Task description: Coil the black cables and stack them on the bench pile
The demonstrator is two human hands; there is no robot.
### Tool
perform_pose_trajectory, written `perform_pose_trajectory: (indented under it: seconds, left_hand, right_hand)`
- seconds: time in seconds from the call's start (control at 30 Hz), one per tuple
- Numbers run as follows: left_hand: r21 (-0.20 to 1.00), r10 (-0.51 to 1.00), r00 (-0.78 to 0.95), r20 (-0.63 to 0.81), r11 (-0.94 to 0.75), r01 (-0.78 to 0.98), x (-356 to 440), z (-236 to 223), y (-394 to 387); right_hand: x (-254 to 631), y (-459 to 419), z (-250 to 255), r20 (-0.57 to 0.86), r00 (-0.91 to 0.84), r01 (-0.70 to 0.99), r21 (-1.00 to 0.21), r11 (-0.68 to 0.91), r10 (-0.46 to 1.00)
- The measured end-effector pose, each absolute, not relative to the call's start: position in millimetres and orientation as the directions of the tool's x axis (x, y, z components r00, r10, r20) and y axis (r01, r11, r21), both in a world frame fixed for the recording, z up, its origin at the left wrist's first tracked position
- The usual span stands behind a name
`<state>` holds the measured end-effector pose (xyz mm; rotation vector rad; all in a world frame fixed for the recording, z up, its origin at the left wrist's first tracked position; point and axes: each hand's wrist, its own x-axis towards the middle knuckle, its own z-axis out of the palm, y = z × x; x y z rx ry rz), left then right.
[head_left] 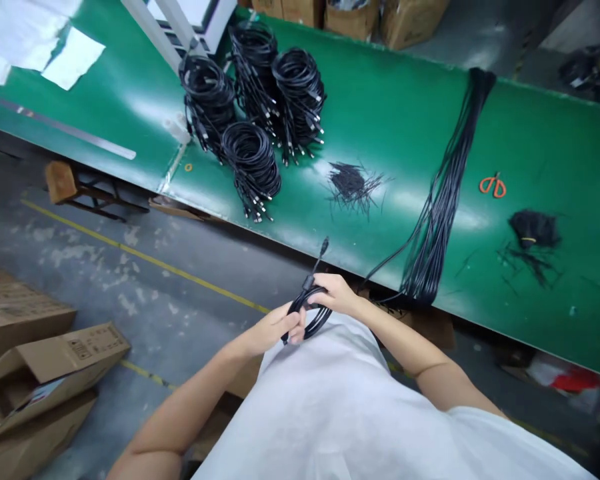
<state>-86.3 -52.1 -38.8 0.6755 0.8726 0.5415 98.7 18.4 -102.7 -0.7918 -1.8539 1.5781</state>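
Close to my body, in front of the table edge, I hold a coiled black cable (319,323). My left hand (286,324) is closed around the left side of the coil. My right hand (334,293) grips the top of the coil, its fingers bent over the loops. A cable end with a dark connector (324,247) sticks up past my hands. To the right, a long bundle of black cables (447,200) lies across the table and hangs at its near edge. A pile of short black ties (350,181) lies ahead of my hands.
On the green table (390,120) stand several coiled cable bundles (250,160). Orange-handled scissors (493,186) and a bunch of black ties (534,228) lie at right. A metal ruler (80,133) lies at left. Cardboard boxes (55,367) and a wooden stool (63,181) stand on the floor.
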Motion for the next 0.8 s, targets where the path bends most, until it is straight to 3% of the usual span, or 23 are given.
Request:
perform_pose_trajectory:
  seconds: [0.07,0.13,0.23,0.37,0.47,0.63,0.73,0.8]
  left_hand:
    - [0.720,0.746,0.381,-0.546,0.651,-0.242,-82,-39,-43]
    - [0.704,0.773,0.217,-0.596,0.633,-0.323,-78,-39,-33]
    - [0.684,0.750,0.055,-0.660,0.629,-0.369,-77,-37,-18]
    - [0.694,0.712,-0.085,-0.697,0.639,-0.332,-79,-38,-3]
    - [0.678,0.672,-0.128,-0.729,0.685,-0.266,-70,-45,8]
    - [0.651,0.648,-0.110,-0.754,0.713,-0.263,-48,-54,29]
    - [0.677,0.676,-0.105,-0.729,0.689,-0.259,-40,-55,40]
    - [0.694,0.688,-0.118,-0.716,0.685,-0.221,-36,-54,45]
  right_hand:
    - [97,35,-108,-0.045,-0.685,0.092,-0.995,0.025,0.727]
    - [107,56,-120,-0.232,-0.646,0.215,-0.969,-0.119,0.727]
    - [153,109,-147,-0.455,-0.387,0.443,-0.855,-0.271,0.802]
    - [230,193,-189,-0.449,0.142,0.593,-0.675,-0.439,0.882]
    - [252,229,-215,-0.424,0.316,0.639,-0.567,-0.521,0.849]
    - [251,233,-221,-0.459,0.307,0.657,-0.532,-0.534,0.834]
    - [258,216,-198,-0.448,0.229,0.628,-0.610,-0.483,0.864]
    - [255,190,-178,-0.492,0.052,0.544,-0.716,-0.438,0.869]
